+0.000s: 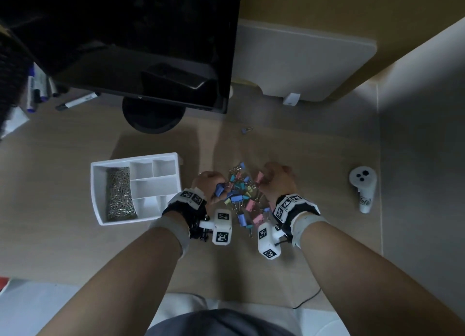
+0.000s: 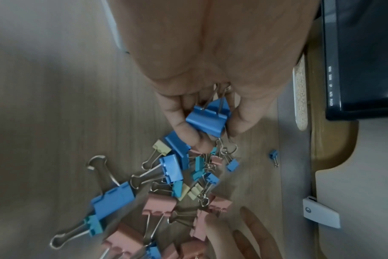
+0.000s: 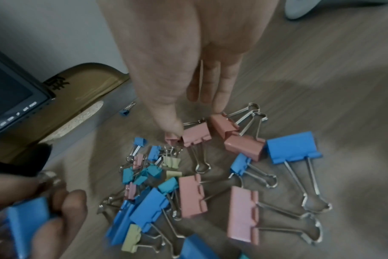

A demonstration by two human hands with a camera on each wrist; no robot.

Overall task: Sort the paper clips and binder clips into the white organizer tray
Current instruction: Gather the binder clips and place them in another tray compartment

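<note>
Blue binder clip [image 2: 207, 119] pinched in the left hand [image 2: 210, 73] over the clip pile [image 1: 241, 197] mid-bench; right hand [image 3: 188, 73] pinches a pink clip [image 3: 172, 139]. Tray [image 1: 100, 197] lies left, paper clips [image 1: 120, 194] inside.

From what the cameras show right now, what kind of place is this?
Most likely an office desk: a black monitor stands on the wooden desktop, marker pens lie behind it, and a white organizer tray sits beside a pile of binder clips.
</note>
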